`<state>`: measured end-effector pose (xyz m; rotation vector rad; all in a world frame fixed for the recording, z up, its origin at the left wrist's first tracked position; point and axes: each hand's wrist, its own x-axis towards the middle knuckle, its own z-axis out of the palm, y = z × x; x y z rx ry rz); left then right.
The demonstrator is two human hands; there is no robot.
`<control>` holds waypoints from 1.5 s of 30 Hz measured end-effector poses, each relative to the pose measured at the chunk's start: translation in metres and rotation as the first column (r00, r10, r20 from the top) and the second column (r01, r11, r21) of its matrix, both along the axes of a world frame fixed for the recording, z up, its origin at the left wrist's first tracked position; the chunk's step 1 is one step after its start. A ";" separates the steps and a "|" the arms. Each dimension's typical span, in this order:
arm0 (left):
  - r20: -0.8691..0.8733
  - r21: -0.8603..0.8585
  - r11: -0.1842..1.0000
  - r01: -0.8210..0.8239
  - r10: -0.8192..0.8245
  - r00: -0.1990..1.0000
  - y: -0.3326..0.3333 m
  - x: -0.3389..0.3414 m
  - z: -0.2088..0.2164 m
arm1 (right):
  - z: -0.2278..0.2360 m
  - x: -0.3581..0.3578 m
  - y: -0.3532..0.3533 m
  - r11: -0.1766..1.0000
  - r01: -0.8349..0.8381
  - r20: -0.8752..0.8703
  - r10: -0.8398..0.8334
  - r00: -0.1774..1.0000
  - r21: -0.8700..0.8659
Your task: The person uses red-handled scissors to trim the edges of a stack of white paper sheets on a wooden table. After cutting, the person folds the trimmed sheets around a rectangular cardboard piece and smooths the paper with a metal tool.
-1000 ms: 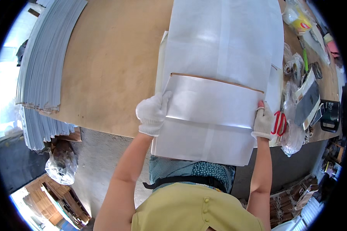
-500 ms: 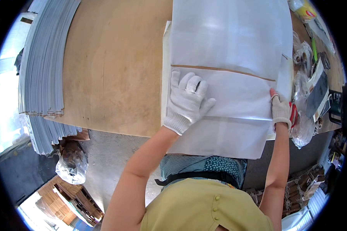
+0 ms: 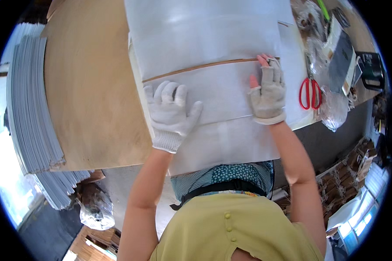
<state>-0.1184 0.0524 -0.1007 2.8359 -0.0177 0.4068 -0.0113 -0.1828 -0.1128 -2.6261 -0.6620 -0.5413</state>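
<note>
A large white paper-like sheet [image 3: 204,30] lies on the table. Its near part forms a folded band [image 3: 222,89], with a thin brown strip [image 3: 204,66] showing along the far edge. My left hand [image 3: 172,106], in a white knitted glove, rests on the left side of the band with fingers a little bent and thumb out to the right. My right hand [image 3: 269,91] lies flat on the band's right side. Its glove leaves some fingertips bare, and these reach the brown strip. Neither hand holds anything.
Red-handled scissors [image 3: 310,92] lie right of the sheet. Beyond them are clear plastic bags [image 3: 335,108], a dark flat piece [image 3: 340,54] and a dark mug-like object [image 3: 370,69]. A tall stack of grey-white strips [image 3: 28,104] stands along the wooden table's [image 3: 89,87] left edge.
My right hand has moved from the band's right edge onto its top, fingers now stretched forward. My left hand stays on the band. The whole view has turned and shifted.
</note>
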 end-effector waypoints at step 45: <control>0.147 0.064 0.977 0.203 -0.211 0.966 -0.053 -0.018 0.123 | 0.161 -0.021 -0.059 0.909 -0.353 -0.021 0.366 0.930 0.221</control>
